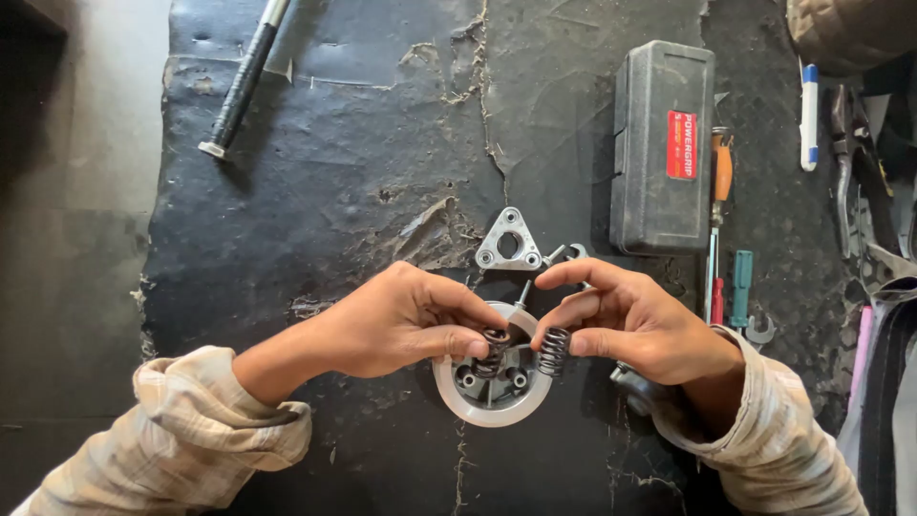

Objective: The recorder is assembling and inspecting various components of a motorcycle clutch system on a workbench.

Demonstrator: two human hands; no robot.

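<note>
A round grey metal hub [457,397] lies on a worn black mat [363,172], with posts standing inside it. My left hand [401,320] pinches a dark coil spring [495,346] and holds it over the middle of the hub. My right hand [635,320] grips a second coil spring [553,351] between thumb and fingers, just above the hub's right rim. A triangular metal plate [509,241] with a centre hole lies just behind the hub.
A closed grey tool case [659,143] lies at the back right, with screwdrivers [718,229] and a green-handled tool [741,287] beside it. A black-handled bar [244,81] lies at the back left. Pliers and a pen [809,115] sit at the far right.
</note>
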